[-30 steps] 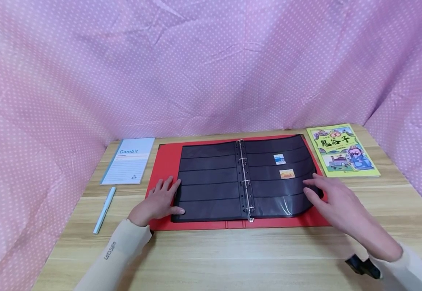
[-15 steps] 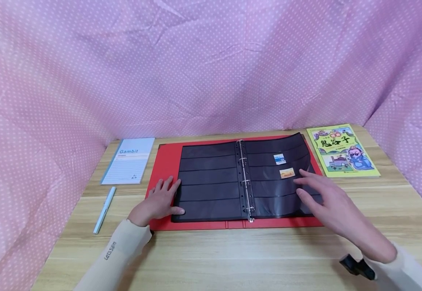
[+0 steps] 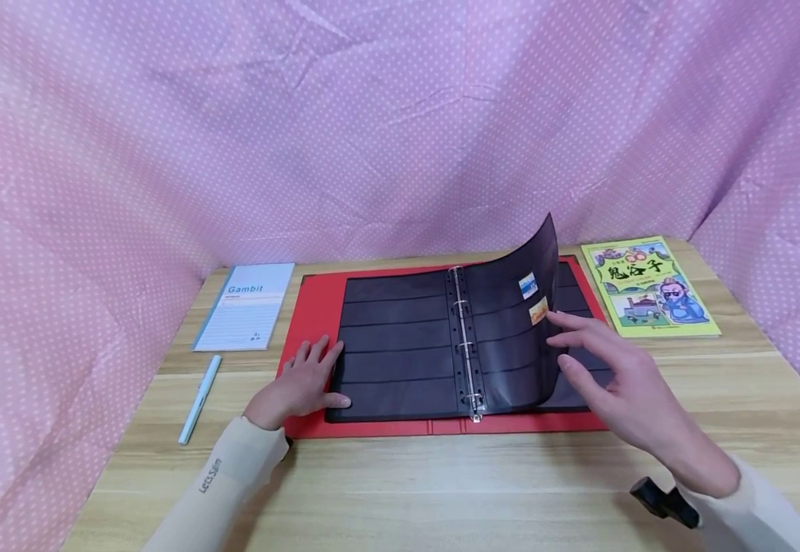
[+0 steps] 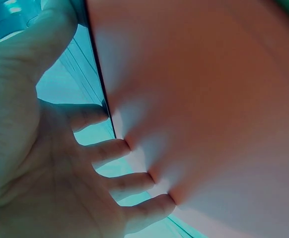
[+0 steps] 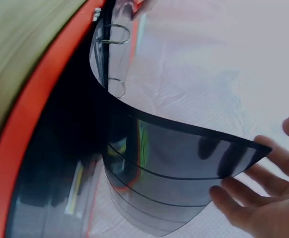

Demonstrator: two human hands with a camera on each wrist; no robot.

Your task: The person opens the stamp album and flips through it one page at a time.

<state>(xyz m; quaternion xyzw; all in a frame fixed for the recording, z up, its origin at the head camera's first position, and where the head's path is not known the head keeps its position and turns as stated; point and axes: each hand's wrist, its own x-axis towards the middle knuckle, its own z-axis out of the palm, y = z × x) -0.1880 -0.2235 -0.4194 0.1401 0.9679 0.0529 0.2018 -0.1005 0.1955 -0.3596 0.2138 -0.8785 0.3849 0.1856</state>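
Observation:
A red ring-binder stamp album (image 3: 313, 307) lies open on the table, with black pocket pages. My left hand (image 3: 296, 387) rests on its left edge, fingers spread on the red cover and thumb on the left page (image 3: 396, 360). On the right, a black page (image 3: 510, 356) stands partly raised and curved. My right hand (image 3: 624, 383) touches its free edge with extended fingers; in the right wrist view the thumb stays apart from the page (image 5: 184, 153). A blue-and-white stamp (image 3: 527, 286) and an orange stamp (image 3: 539, 311) sit in its pockets. Another black page shows underneath.
A light-blue notebook (image 3: 243, 307) and a pale blue pen (image 3: 200, 399) lie left of the album. To the right is a yellow-green comic book (image 3: 650, 287). A pink dotted cloth (image 3: 400, 138) hangs behind the wooden table (image 3: 407, 491).
My right hand has moved left, lifting the right page's outer edge up and toward the rings. This uncovers the page below. The left hand has stayed in place.

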